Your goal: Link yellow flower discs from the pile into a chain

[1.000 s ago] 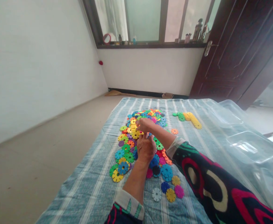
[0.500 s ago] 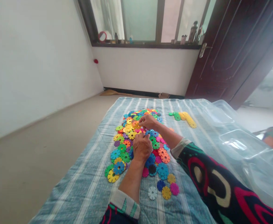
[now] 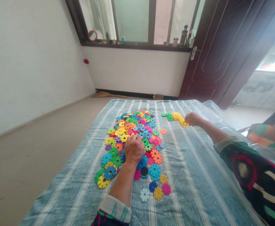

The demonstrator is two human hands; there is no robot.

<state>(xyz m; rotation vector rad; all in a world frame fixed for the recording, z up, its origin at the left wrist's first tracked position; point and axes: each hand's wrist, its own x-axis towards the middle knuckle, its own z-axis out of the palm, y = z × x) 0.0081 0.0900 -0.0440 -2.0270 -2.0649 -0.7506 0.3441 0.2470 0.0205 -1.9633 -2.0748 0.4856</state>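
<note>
A heap of colourful plastic snowflake discs (image 3: 131, 126) spreads over the cloth. My left hand (image 3: 134, 149) rests on the middle of it, fingers curled down among the discs; what they hold, if anything, is hidden. To the right lies a short bent row of overlapping discs, with green discs (image 3: 169, 117) at its left end and yellow discs (image 3: 175, 116) at its right. My right hand (image 3: 193, 119) is at the row's right end, its fingers pinched on what looks like a yellow snowflake disc, mostly covered by the fingertips.
A striped blue-grey cloth (image 3: 189, 188) covers the table. Clear plastic containers (image 3: 211, 110) stand along the right edge, partly behind my right arm. A few loose discs, among them a white disc (image 3: 144, 195), lie near the front. A dark red door (image 3: 212, 47) stands behind.
My right hand has moved from the heap rightward to the end of the yellow row. My left hand stays on the heap. The view has turned slightly right.
</note>
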